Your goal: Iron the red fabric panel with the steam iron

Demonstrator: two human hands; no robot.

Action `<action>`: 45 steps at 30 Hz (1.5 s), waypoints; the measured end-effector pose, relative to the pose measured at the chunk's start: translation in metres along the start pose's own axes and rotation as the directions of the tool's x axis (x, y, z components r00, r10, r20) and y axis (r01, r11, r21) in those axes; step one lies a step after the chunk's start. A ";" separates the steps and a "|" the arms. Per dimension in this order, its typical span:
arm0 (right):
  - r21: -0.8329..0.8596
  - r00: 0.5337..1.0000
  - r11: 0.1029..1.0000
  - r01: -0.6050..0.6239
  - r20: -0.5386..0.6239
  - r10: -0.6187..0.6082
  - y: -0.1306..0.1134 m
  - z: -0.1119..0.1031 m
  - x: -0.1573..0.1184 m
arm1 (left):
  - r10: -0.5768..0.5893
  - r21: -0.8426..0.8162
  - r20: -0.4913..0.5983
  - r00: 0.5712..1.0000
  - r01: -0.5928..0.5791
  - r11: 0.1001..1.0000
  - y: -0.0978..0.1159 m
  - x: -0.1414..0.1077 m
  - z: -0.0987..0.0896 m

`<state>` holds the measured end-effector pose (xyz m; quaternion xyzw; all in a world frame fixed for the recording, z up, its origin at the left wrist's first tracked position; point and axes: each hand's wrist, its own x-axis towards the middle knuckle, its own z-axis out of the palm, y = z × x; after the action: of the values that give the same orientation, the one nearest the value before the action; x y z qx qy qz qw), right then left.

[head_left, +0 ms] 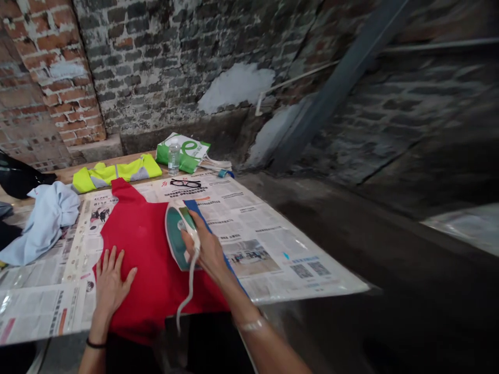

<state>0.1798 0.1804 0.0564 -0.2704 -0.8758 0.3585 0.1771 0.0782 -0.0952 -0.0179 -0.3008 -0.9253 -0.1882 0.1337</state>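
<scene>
Nearest the camera, at the bottom of the frame, the right forearm [249,306] reached up and left, a pale bracelet [251,325] at its wrist. The right hand [205,244] was wrapped around the grip of a teal iron [174,234], which was over the right part of a red cloth [136,223] near the centre; whether its plate touched the fabric could not be told. The white cord [191,283] trailed toward the bottom edge, a run that probably left the far cloth free. At lower left, the left hand [111,280] lay flat with fingers spread, clasping nothing, likely steadying the fabric against sliding. A blue strip [194,206] showed along the cloth's right side. Newspaper [253,208] covered most of the surface [64,174], perhaps to protect it. A pale blue garment [50,218] lay at left; a yellow garment [113,174], glasses [186,183], a bottle [173,158] and a green-and-white bag [166,148] sat farther up the frame, seemingly giving the iron room.
</scene>
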 end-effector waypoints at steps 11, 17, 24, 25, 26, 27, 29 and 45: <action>-0.070 0.988 0.990 -0.125 -0.097 0.118 0.011 -0.013 0.013 | 0.016 0.014 0.024 1.000 -0.016 1.000 0.001 0.002 -0.002; -0.054 0.991 0.991 -0.124 -0.059 0.121 -0.005 -0.010 0.069 | 0.000 0.015 0.036 0.999 0.000 1.000 0.002 0.002 -0.004; 0.129 0.982 0.987 0.098 -0.176 -0.074 0.037 -0.025 -0.049 | 0.035 0.128 0.053 0.998 -0.042 0.991 0.007 0.001 -0.007; 0.149 0.972 0.981 0.127 -0.217 -0.093 0.040 -0.027 -0.068 | 0.043 0.145 0.053 0.998 -0.050 0.988 0.007 0.001 -0.007; 0.157 0.965 0.978 0.138 -0.242 -0.098 0.041 -0.028 -0.084 | 0.050 0.159 0.052 0.997 -0.057 0.986 0.008 0.001 -0.008; 0.159 0.962 0.977 0.143 -0.255 -0.099 0.041 -0.029 -0.096 | 0.055 0.171 0.051 0.997 -0.063 0.983 0.008 0.001 -0.008; 0.157 0.963 0.979 0.131 -0.256 -0.088 0.039 -0.030 -0.103 | 0.057 0.190 0.053 0.997 -0.066 0.980 0.008 0.002 -0.008; 0.107 0.995 0.994 0.004 -0.095 0.006 0.019 -0.012 -0.017 | 0.007 0.235 0.088 0.996 -0.028 0.971 0.013 0.001 -0.013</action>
<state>0.2055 0.1879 0.0489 -0.2777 -0.8458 0.3917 0.2327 0.0869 -0.0909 -0.0023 -0.2987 -0.9434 -0.0623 0.1300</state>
